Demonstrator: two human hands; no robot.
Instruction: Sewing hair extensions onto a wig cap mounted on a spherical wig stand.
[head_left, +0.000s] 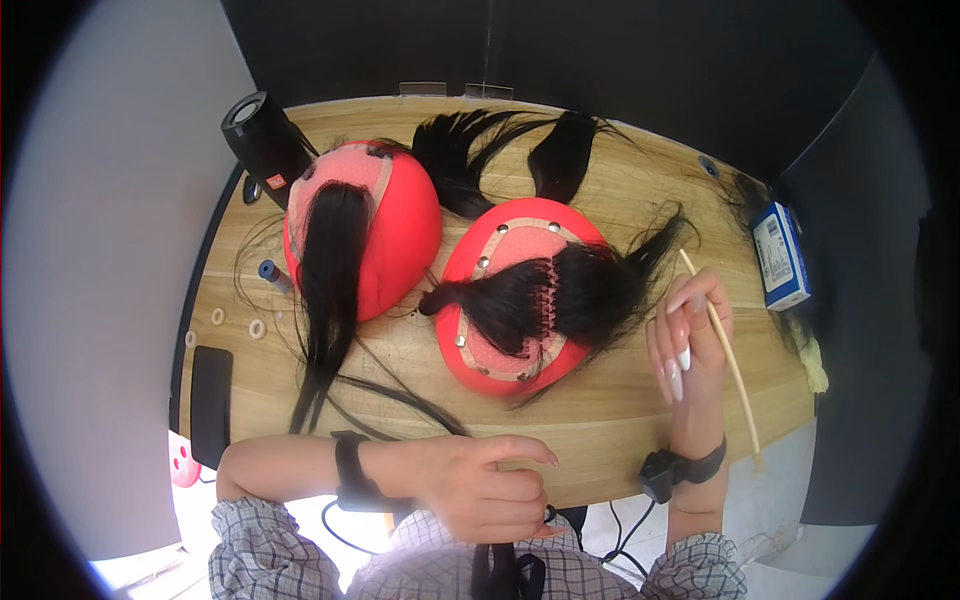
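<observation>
My right hand (691, 334) pinches a slim pale wooden stick (729, 352), raised over the right side of the table. Left of it, a red dome-shaped wig block (461, 259) bears a pink mesh cap pinned round its rim. Black hair (502, 304) on this cap is parted down the middle, with one side gathered into a tuft. My left hand (487, 484) is curled at the table's front edge, index finger extended. Black strips (495, 574) hang just below it; whether the fingers grip them is hidden.
A second red wig block (405, 240) with a long hair lock stands at left, beside a black cylindrical speaker (262, 142). Loose hair wefts (562, 161) lie behind. A black phone-like slab (211, 405), small rings (257, 328) and a blue-white box (780, 256) edge the wooden table.
</observation>
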